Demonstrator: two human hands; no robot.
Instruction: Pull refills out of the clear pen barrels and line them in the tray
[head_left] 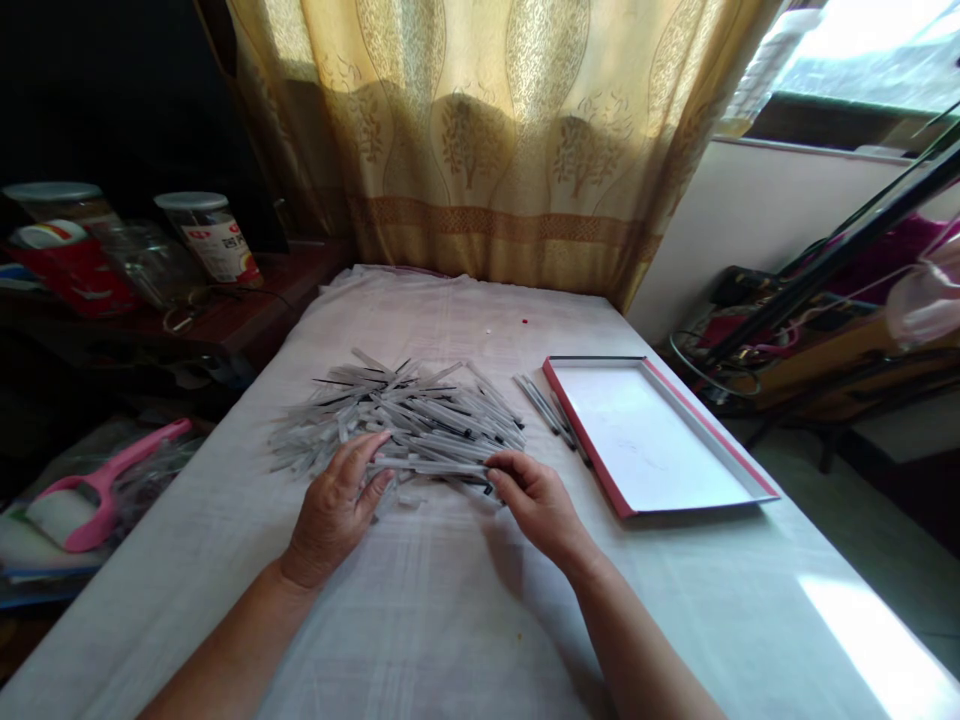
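A slim translucent pen (pixel 435 467) lies level between my two hands, just above the near edge of a heap. My left hand (pixel 334 510) has its thumb and fingers closed around the pen's left end. At the dark right end, my right hand (pixel 536 500) pinches with thumb and forefinger. Behind them spreads a loose pile of similar clear pens (pixel 420 405), many with black ends and some apparently in clear sleeves. Several more grey pens (pixel 544 408) lie side by side, right of the pile.
A shallow white box lid with red sides (pixel 645 430) rests on the cloth-covered table (pixel 427 620) at right. Beyond the left edge are a pink-handled roller (pixel 105 490) and a lidded jar (pixel 214 240). A gold curtain (pixel 480 140) hangs behind. A tiny red bit (pixel 525 321) lies farther back.
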